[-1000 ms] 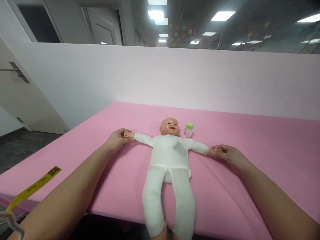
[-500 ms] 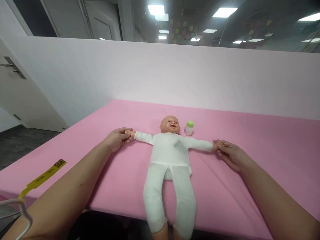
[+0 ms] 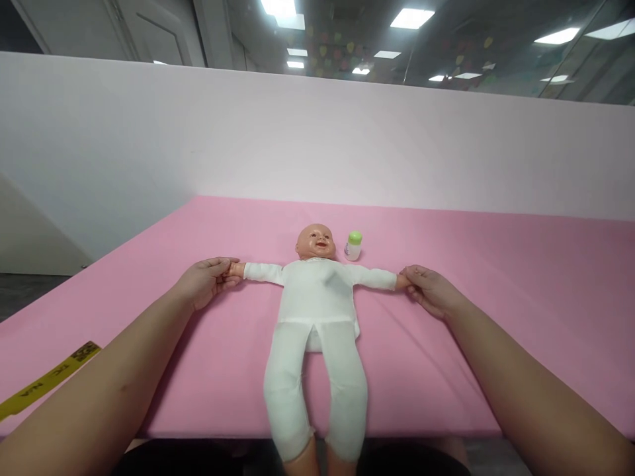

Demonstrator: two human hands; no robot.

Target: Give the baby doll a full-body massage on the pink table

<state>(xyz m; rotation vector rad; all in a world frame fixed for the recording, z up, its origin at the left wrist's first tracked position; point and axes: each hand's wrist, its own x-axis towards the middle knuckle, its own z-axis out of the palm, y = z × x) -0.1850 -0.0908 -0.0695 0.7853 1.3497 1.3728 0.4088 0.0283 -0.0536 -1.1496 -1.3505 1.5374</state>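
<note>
Head view: a white-clothed baby doll (image 3: 317, 291) with a glossy, hard-looking head lies face-up on the pink surface (image 3: 446, 383), lower legs past its near edge. The left hand (image 3: 211, 281) and right hand (image 3: 431, 291) each grip one doll hand. It seems light and soft-bodied, best held at firm wrists. A small translucent green-capped bottle (image 3: 353, 248) stands beside its head, blocking neither arm.

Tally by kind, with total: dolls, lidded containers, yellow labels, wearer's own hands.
Doll: 1
Green-lidded container: 1
Yellow label: 1
Wearer's hands: 2 (left hand, right hand)
Total: 5
</note>
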